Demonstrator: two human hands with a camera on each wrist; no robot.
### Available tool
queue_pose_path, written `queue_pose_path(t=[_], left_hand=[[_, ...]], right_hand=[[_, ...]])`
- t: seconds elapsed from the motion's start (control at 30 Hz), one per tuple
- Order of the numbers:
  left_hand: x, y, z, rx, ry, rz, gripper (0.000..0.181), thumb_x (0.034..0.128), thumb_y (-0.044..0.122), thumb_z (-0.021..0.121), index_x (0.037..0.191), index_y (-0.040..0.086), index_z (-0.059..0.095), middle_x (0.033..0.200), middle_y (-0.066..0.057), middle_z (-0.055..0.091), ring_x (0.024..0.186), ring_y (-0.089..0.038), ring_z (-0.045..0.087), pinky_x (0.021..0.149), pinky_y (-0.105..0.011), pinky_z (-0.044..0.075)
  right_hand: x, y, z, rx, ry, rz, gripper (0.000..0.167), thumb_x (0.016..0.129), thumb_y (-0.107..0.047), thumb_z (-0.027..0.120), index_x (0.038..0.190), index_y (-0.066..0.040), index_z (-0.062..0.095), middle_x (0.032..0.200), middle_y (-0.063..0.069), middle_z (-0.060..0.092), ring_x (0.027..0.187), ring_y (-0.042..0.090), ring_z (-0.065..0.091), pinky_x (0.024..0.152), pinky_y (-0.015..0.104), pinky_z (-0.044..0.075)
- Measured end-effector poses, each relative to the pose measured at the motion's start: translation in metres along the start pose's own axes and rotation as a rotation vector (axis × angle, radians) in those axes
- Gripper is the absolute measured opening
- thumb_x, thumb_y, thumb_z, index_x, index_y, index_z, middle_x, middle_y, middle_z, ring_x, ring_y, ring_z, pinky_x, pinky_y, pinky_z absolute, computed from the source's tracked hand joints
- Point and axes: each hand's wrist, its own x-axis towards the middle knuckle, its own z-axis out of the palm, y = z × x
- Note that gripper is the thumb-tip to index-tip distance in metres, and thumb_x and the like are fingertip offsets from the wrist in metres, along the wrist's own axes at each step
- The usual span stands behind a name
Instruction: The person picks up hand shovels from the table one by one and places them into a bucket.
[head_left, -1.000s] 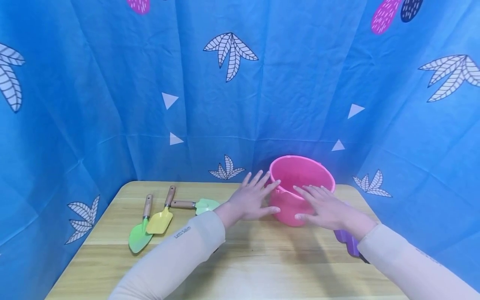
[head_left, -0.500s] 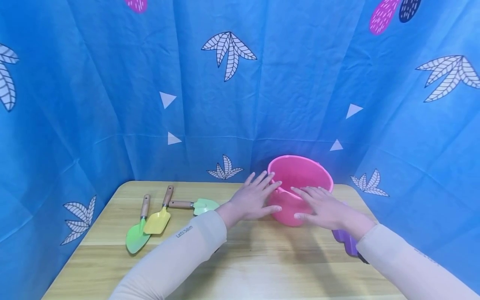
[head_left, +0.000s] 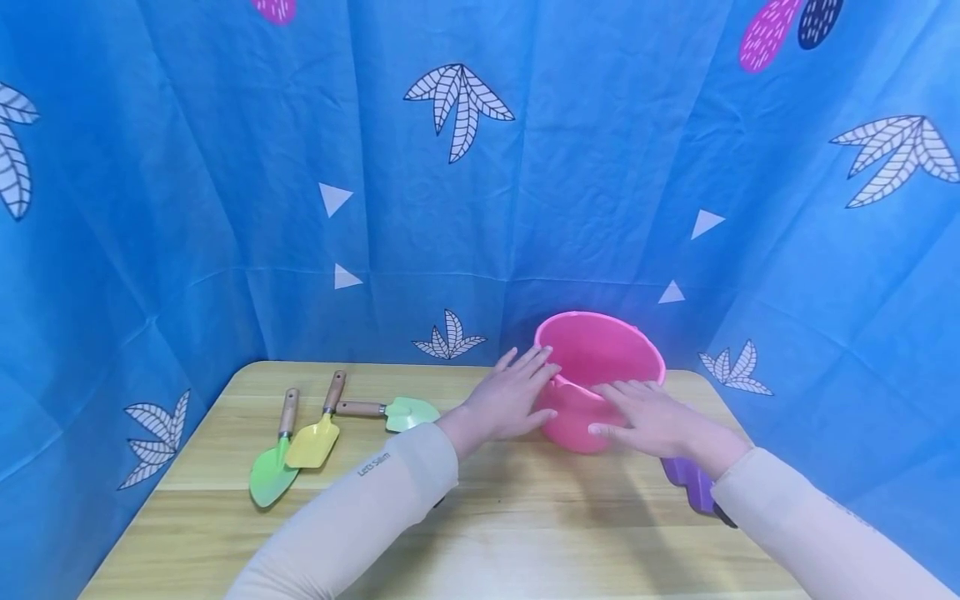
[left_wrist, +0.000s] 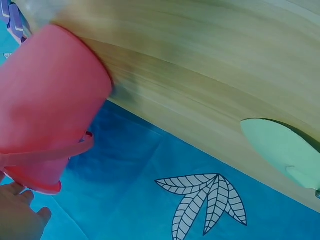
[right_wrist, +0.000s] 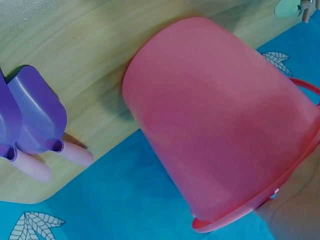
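Note:
A pink bucket [head_left: 577, 421] stands upright at the back right of the table, its handle [left_wrist: 47, 154] hanging down the side in the left wrist view. My left hand [head_left: 506, 396] lies at the left of its rim, fingers extended, fingertips at the rim. My right hand [head_left: 648, 417] is at the front right of the rim, fingers nearly straight; in the right wrist view this hand [right_wrist: 295, 202] meets the rim. Whether either palm presses the wall cannot be told.
Left on the table [head_left: 487, 517] lie a green trowel [head_left: 272, 477], a yellow shovel [head_left: 313, 443] and a pale green shovel [head_left: 411, 412], all with wooden handles. Purple scoops [right_wrist: 40, 112] with pink handles lie right of the bucket. A blue patterned curtain [head_left: 585, 208] hangs behind.
The right fingers have lowered slightly at the rim, and the left fingers have drawn a little closer together. The bucket has stayed in place; the view has shifted slightly.

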Motion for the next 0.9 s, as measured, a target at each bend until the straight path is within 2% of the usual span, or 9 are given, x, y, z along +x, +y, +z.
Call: queue_pose_path(t=[0.23, 0.47, 0.6, 0.73, 0.9], left_hand=[[0.0038, 0.0028, -0.0022, 0.015, -0.001, -0.009, 0.072, 0.0967, 0.055, 0.056, 0.155, 0.018, 0.035, 0.165, -0.003, 0.024, 0.153, -0.023, 0.012, 0.122, -0.047, 0.005], [0.0041, 0.005, -0.0031, 0.0, 0.024, 0.011, 0.07, 0.0957, 0.053, 0.058, 0.155, 0.022, 0.036, 0.16, -0.005, 0.034, 0.151, -0.027, 0.02, 0.121, -0.049, 0.012], [0.005, 0.0064, -0.0031, 0.011, 0.046, 0.022, 0.066, 0.0966, 0.054, 0.057, 0.152, 0.022, 0.04, 0.157, -0.007, 0.038, 0.149, -0.029, 0.025, 0.121, -0.05, 0.017], [0.0061, 0.0067, -0.0018, 0.014, 0.06, 0.024, 0.063, 0.0977, 0.055, 0.054, 0.149, 0.021, 0.044, 0.154, -0.007, 0.04, 0.147, -0.029, 0.027, 0.121, -0.048, 0.015], [0.0065, 0.007, -0.0009, 0.01, 0.067, 0.022, 0.061, 0.0984, 0.055, 0.052, 0.149, 0.021, 0.045, 0.154, -0.008, 0.041, 0.146, -0.028, 0.028, 0.121, -0.048, 0.015]], right_hand=[[0.0016, 0.0018, -0.0015, 0.022, 0.006, -0.025, 0.079, 0.096, -0.067, 0.045, 0.149, -0.008, 0.045, 0.148, 0.015, 0.049, 0.139, 0.043, 0.04, 0.111, 0.067, 0.025], [0.0034, 0.0044, -0.0015, 0.019, 0.014, -0.048, 0.071, 0.099, -0.065, 0.04, 0.146, -0.013, 0.049, 0.143, 0.01, 0.055, 0.134, 0.039, 0.046, 0.109, 0.066, 0.029], [0.0066, 0.0046, 0.0003, 0.019, 0.027, -0.064, 0.061, 0.099, -0.065, 0.041, 0.137, -0.02, 0.054, 0.126, -0.001, 0.063, 0.122, 0.028, 0.056, 0.105, 0.062, 0.036], [0.0086, 0.0055, 0.001, 0.015, 0.037, -0.084, 0.048, 0.1, -0.061, 0.042, 0.126, -0.023, 0.057, 0.104, -0.014, 0.061, 0.108, 0.017, 0.057, 0.099, 0.056, 0.04], [0.0085, 0.0055, -0.0003, 0.018, 0.042, -0.102, 0.041, 0.102, -0.056, 0.042, 0.118, -0.022, 0.058, 0.093, -0.017, 0.056, 0.099, 0.013, 0.055, 0.094, 0.051, 0.04]])
